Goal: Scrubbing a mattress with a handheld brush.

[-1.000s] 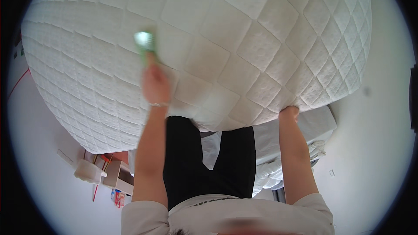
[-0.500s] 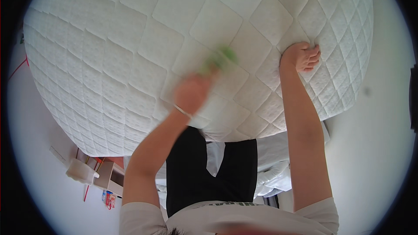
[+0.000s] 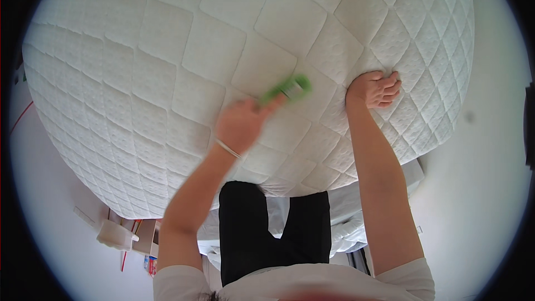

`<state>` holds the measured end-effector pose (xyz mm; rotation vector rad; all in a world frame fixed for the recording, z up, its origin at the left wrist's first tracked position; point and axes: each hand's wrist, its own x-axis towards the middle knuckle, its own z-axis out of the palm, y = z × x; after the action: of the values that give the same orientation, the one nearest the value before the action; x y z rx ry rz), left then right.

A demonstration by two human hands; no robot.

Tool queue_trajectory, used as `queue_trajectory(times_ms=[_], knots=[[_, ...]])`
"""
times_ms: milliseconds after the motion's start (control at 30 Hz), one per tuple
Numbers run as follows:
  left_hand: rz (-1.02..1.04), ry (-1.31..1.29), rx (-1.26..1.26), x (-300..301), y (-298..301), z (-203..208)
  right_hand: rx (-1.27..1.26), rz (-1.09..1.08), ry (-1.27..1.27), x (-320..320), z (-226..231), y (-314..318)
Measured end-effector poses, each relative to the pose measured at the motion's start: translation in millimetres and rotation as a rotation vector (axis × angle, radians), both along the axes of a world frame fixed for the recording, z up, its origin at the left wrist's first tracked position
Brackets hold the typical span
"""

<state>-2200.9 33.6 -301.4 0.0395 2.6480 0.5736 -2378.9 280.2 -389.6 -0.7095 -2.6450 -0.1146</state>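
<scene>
A large white quilted mattress [image 3: 212,39] spreads out in front of me, its surface stitched in diamonds. My left hand [image 3: 239,125] is closed around a green brush-like tool [image 3: 290,89], forefinger stretched along it. The tool is blurred, and its head is over or against the mattress; I cannot tell whether it touches. Farther right, my right hand [image 3: 376,89] rests on the mattress with its fingers curled in. Nothing shows in that hand.
My black-trousered legs [image 3: 245,234] are at the mattress's near edge. Pale bedding [image 3: 348,234] lies below that edge. A white container [image 3: 116,235] and a small box-like shelf [image 3: 146,239] stand at the lower left. A pale wall [image 3: 479,200] is on the right.
Both hands appear slightly lower and farther left in the picture, and the whole view has shifted a little. The green tool is less blurred. My right hand stays on the mattress.
</scene>
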Motion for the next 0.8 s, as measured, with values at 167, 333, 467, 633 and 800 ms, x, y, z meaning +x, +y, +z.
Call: queue_trajectory(times_ms=[167, 333, 467, 633, 800], knots=[[0.878, 0.250, -0.107, -68, -20, -10, 0.015, 0.018, 0.029, -4, -2, -5], [0.046, -0.028, 0.018, -42, 31, 2, -0.038, 0.007, -0.036, -3, -3, -8], [0.315, 0.063, -0.078, -86, -35, -3, -0.043, -0.010, -0.065, -3, -2, -6], [0.505, 0.326, -0.056, -118, 10, -9, -0.035, -0.012, -0.093, -3, -6, -5], [-0.053, 0.193, -0.140, -139, -35, -8, -0.032, -0.025, -0.117, -3, -9, -6]])
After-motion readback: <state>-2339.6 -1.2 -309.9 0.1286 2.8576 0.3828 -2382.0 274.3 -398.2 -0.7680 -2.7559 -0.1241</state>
